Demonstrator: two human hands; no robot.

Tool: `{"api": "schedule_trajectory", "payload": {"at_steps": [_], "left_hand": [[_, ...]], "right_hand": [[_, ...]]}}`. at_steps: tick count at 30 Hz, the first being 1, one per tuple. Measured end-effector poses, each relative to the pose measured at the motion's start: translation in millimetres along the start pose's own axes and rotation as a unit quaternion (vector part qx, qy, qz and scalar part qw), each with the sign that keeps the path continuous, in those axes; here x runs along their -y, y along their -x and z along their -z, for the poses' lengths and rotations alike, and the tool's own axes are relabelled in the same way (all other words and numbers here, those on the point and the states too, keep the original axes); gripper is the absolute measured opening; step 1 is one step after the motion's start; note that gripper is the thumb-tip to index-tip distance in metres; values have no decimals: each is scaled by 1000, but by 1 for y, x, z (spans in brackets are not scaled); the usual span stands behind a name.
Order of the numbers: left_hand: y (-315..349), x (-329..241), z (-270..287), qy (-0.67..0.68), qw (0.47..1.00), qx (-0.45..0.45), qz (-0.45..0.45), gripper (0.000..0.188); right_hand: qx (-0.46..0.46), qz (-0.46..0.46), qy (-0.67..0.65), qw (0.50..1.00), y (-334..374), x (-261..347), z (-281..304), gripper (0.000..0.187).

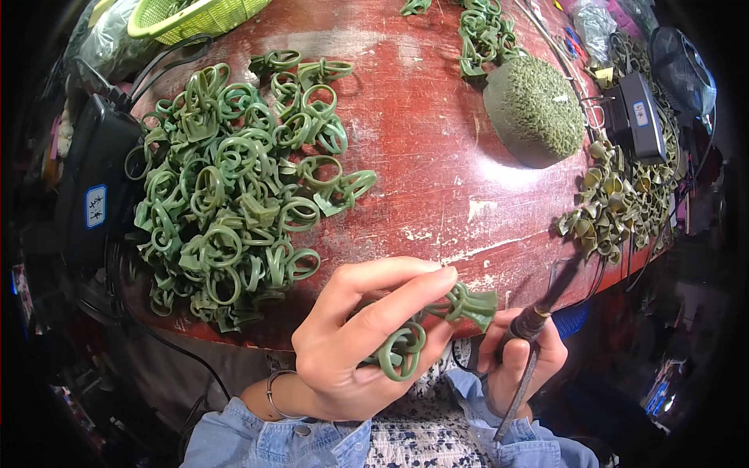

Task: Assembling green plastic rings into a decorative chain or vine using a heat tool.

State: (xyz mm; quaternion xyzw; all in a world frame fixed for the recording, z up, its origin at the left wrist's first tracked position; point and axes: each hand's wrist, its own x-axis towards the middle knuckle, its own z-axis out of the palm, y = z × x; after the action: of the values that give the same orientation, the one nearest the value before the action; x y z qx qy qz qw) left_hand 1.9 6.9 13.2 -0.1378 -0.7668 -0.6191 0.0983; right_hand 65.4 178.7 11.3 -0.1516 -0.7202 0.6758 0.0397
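Note:
My left hand (pixel 374 335) is closed around several glossy green rings (pixel 400 352), low in front of the red table's near edge. From between its fingers a green ring piece with a flared, ridged end (pixel 473 304) sticks out toward the right. My right hand (pixel 530 355) grips a dark pen-shaped tool (pixel 533 318) with a brass-coloured band. One end points up and right over the table edge; a thin dark length runs down toward my sleeve. The tool is close to the flared end but does not appear to touch it.
A heap of green rings (pixel 226 195) covers the table's left side. Farther back stand a yellow-green basket (pixel 195 19) and a round block with a rough green top (pixel 542 109). Small olive cup-shaped pieces (pixel 616 195) pile up at right. Black boxes (pixel 101 179) with cables flank the table.

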Motion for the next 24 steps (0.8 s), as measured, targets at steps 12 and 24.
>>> {"api": "schedule_trajectory", "payload": {"at_steps": [12, 24], "left_hand": [[6, -3, -1, -24, 999, 0, -36, 44], [8, -6, 1, 159, 983, 48, 79, 25]], "right_hand": [[55, 31, 40, 997, -15, 28, -27, 30], [123, -98, -141, 977, -19, 30, -26, 23]]}}
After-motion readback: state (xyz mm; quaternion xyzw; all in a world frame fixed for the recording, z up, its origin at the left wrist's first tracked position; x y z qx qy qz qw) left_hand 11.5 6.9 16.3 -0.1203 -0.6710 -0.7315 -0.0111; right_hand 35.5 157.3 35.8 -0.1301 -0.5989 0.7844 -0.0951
